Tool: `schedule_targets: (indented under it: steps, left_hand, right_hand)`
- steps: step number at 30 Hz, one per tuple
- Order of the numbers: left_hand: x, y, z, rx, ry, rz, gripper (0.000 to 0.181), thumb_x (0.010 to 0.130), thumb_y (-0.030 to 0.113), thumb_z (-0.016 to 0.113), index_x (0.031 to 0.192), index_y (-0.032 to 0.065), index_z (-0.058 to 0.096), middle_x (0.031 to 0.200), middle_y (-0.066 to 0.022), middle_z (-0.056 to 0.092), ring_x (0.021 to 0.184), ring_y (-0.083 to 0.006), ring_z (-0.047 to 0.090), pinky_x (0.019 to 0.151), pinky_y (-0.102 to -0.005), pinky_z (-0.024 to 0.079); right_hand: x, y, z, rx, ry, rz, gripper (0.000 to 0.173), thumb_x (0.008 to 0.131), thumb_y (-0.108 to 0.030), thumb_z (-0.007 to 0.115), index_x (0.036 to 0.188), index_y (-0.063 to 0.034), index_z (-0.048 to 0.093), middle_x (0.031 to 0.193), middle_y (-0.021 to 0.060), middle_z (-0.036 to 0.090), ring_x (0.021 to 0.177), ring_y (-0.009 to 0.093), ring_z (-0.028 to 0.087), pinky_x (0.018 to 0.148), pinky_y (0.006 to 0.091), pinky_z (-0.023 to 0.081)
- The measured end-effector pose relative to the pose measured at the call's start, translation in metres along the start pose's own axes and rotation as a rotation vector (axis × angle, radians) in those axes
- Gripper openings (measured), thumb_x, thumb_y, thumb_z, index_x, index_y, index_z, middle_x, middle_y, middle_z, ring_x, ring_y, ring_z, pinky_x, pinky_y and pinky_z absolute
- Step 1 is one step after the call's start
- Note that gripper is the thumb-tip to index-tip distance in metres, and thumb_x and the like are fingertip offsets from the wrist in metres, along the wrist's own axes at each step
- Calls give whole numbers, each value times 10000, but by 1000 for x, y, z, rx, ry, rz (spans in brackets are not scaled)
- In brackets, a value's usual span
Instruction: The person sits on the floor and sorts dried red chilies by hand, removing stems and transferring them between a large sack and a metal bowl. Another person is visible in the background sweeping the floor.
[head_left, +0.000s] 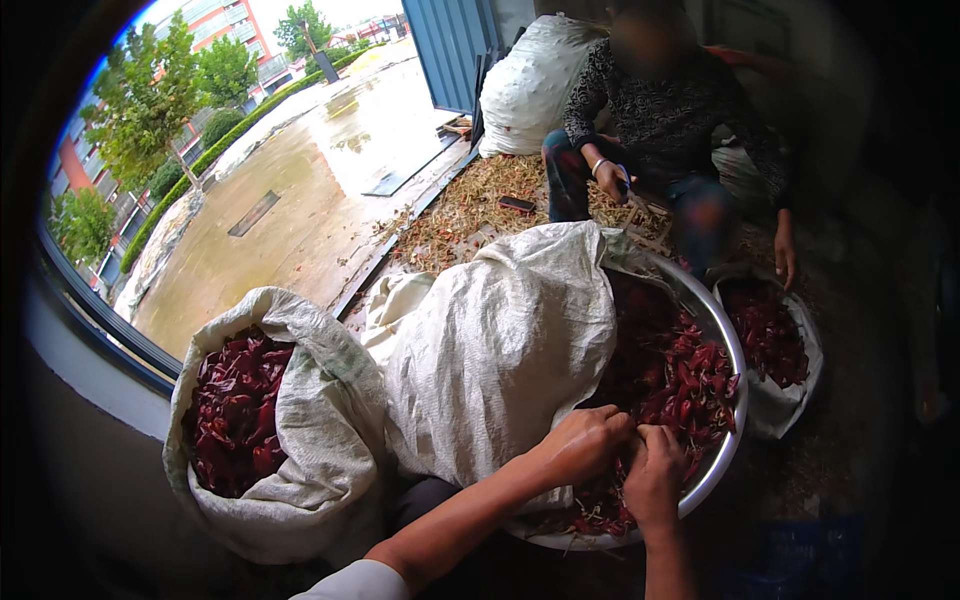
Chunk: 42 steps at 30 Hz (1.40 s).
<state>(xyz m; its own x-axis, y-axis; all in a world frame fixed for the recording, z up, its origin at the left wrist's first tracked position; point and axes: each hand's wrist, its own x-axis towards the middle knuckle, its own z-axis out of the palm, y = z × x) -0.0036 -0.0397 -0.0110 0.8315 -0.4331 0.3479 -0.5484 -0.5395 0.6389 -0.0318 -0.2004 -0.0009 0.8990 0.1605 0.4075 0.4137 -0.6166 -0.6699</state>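
Note:
Both hands meet over a wide metal basin (731, 450) of dried red chili peppers (686, 382). My left hand (592, 442) has its fingers bent and its fingertips close to those of my right hand (656, 472). Whatever lies between the fingertips is too hidden to make out. A large white woven sack (502, 352) leans over the basin's left side, its open mouth towards the peppers. Further left stands another white woven sack (330, 420), its rim rolled down, full of dark red dried peppers (240, 412).
Across the basin a co-worker (675, 112) sits holding blue-handled scissors (626, 180), with a smaller sack of peppers (765, 330) at one side. Stem scraps (465, 202) and a phone (517, 203) lie on the floor. A stuffed white sack (529, 82) stands by the blue door (450, 52).

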Motion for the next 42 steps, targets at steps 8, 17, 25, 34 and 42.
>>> schedule_targets:
  steps: [8,17,25,34,42]
  left_hand:
    - [-1,-4,14,-84,173,-139,180,823,76,656,989,12,630,864,-180,662,810,-391,656,703,-423,539]
    - [11,5,3,-345,137,-287,147,933,103,617,1039,11,661,885,-183,691,818,-295,698,713,-356,531]
    - [6,9,5,-147,170,-232,106,900,49,599,986,3,642,851,-184,674,795,-313,690,704,-372,528]
    - [-1,2,13,-425,260,-528,152,992,144,563,1020,4,614,826,-124,652,786,-125,607,730,-308,500]
    - [-1,-2,11,-708,152,-470,223,1000,196,595,1081,-7,637,968,-32,671,920,-79,579,828,-274,492]
  right_hand:
    - [7,-15,10,-237,100,-102,155,811,16,548,961,-21,562,877,142,560,848,353,571,743,462,485]
    - [12,-12,5,-118,199,-64,48,929,-64,570,956,-26,556,864,132,562,802,320,571,715,440,481]
    - [5,-4,2,-305,99,-262,119,851,-16,586,968,-34,570,876,106,556,806,293,572,719,428,468]
    - [13,-11,4,-161,107,-179,123,898,-107,597,989,-35,555,906,110,570,839,320,578,748,452,465]
    - [6,2,10,77,24,132,272,937,-173,620,1128,-7,519,970,206,618,901,402,618,748,468,493]
